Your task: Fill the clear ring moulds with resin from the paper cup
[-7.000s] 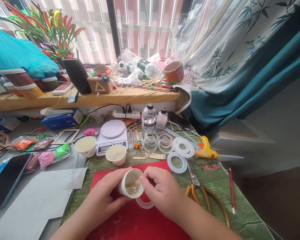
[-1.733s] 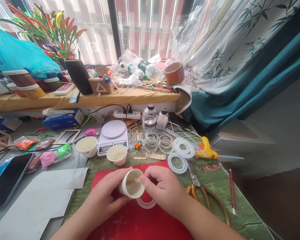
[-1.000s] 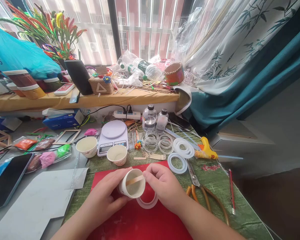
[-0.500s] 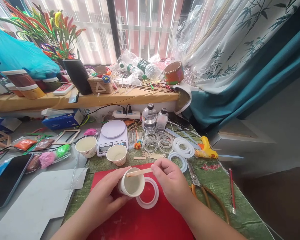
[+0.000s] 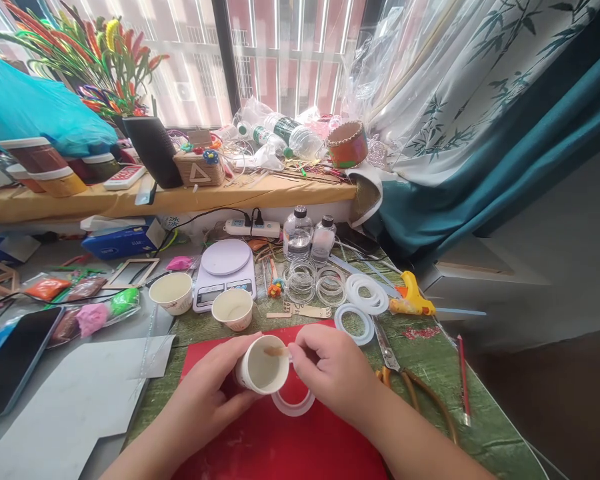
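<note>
Right hand pinches the end of a stick between thumb and forefinger, the other fingers curled in. The stick runs nearly left to right across the mouth of a cup, its flat tip pointing left and set slightly farther from the person than the held end. Left hand grasps the cup, thumb on the near side, fingers round the far side, above a red sheet on the counter. The cup is tilted: its mouth faces the person and a little to the right, its base away to the left.

That base is hidden by the left hand, and the level of the pale contents is hard to make out; whether the stick's tip touches them I cannot tell. A ring lies flat on the sheet, partly covered by the cup and the right hand. Beyond, another cup stands upright, blocking a corner of the scale, whose display is too small to read. To the right, scissors point away, handles partly behind the right forearm. The frame cuts off the sheet's near edge and the phone at far left
</note>
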A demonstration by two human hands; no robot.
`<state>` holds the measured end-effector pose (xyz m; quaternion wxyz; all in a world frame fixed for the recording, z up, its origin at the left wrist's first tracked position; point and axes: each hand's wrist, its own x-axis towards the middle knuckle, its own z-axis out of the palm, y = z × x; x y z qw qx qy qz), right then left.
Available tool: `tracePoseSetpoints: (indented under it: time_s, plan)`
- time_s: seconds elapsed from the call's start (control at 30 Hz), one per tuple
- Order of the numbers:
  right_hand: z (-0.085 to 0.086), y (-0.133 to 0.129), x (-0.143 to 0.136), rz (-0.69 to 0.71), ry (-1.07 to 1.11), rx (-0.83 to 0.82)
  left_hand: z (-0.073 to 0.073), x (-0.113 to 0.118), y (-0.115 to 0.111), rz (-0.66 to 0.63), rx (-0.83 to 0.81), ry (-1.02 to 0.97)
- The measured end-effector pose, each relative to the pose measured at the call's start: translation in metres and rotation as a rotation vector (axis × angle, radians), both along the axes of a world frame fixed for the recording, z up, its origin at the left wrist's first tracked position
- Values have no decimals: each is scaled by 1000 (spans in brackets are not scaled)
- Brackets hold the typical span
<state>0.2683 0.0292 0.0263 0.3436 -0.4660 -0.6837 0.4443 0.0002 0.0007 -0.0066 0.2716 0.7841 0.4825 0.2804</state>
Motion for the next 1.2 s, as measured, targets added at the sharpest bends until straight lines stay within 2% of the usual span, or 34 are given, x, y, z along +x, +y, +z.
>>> tracePoseSetpoints:
  time_s: [0.07, 0.17, 0.3, 0.6, 0.87, 1.2]
  plan:
    - [-4, 2, -2, 38, -4, -122, -1, -1, 0, 3, 2, 0]
    - [-11, 5, -7, 31, 202, -326, -2, -2, 0, 9, 11, -4]
    - [-11, 7, -11, -51, 461, -429, -2, -3, -1, 16, 14, -6]
    - [2, 4, -3, -138, 623, -341, -3, -4, 0, 10, 10, -3]
    - [7, 1, 0, -158, 626, -323, -8, -6, -1, 15, 2, 3]
    - [10, 0, -1, -178, 602, -318, -1, -2, -1, 10, -38, -18]
